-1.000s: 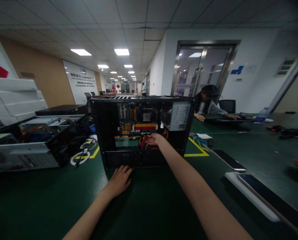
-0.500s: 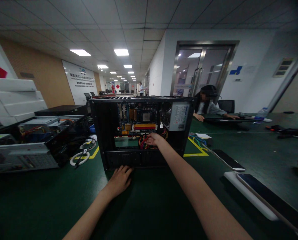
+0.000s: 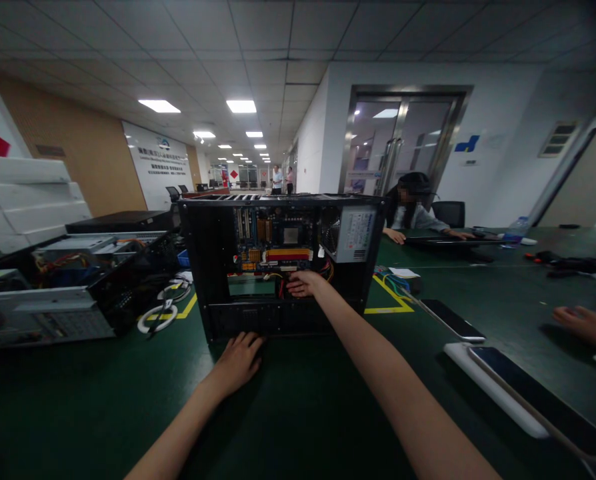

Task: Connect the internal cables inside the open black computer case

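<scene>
An open black computer case (image 3: pixel 243 319) stands upright in front of me. Inside are a motherboard (image 3: pixel 291 235), a red-and-yellow memory slot area (image 3: pixel 288 255) and, at upper right, a silver power supply (image 3: pixel 357 232). My right hand (image 3: pixel 304 284) reaches into the lower middle of the case, its fingers curled on a bundle of power cables (image 3: pixel 280 287), which the hand partly hides. More coloured wires (image 3: pixel 329 270) run up toward the power supply. My left hand (image 3: pixel 239 360) lies on the table, fingers spread, fingertips at the bottom edge of the case.
To the left lies another opened computer case (image 3: pixel 63 310), with coiled white cable (image 3: pixel 158 319) beside it. Phones (image 3: pixel 452 319) and a white slab (image 3: pixel 493 390) lie at right. Another person's hand (image 3: pixel 585 323) rests there; a co-worker (image 3: pixel 415 212) sits behind.
My right hand has moved slightly down and left, and less of the cable bundle shows. My left hand stays put. Another person's hand has come further into view at right.
</scene>
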A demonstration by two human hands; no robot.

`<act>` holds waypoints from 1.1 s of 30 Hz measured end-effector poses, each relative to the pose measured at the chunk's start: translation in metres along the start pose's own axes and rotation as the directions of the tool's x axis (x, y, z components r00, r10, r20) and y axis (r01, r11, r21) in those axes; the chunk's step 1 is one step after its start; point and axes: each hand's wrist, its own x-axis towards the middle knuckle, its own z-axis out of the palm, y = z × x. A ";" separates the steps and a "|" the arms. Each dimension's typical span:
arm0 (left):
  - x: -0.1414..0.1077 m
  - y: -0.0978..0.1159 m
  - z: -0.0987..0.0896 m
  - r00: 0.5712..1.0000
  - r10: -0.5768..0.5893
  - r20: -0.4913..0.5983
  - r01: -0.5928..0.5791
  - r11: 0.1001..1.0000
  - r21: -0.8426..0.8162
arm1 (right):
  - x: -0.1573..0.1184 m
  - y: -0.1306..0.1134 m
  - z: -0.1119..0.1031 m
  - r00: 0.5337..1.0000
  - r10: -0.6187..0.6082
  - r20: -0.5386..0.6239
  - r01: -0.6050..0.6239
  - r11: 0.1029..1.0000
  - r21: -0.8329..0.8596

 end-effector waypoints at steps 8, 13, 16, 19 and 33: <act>-0.001 -0.001 0.000 0.999 0.018 -0.027 -0.018 1.000 -0.015 | -0.008 0.001 -0.019 0.987 -0.078 -0.139 0.075 0.997 -0.030; -0.001 0.000 -0.002 1.000 0.006 -0.005 -0.007 1.000 -0.022 | -0.020 0.004 -0.034 0.968 -0.191 -0.160 0.166 0.973 -0.158; 0.000 -0.001 -0.001 1.000 0.005 -0.007 -0.005 1.000 -0.018 | -0.026 0.004 -0.036 0.953 -0.273 -0.135 0.232 0.938 -0.258; 0.000 -0.002 0.001 1.000 0.001 -0.011 -0.001 1.000 -0.011 | -0.026 0.006 -0.033 0.926 -0.368 -0.083 0.308 0.863 -0.400; -0.001 0.000 -0.003 1.000 -0.001 -0.008 0.001 1.000 0.002 | 0.003 0.005 0.010 0.862 -0.355 0.363 0.429 0.126 -0.895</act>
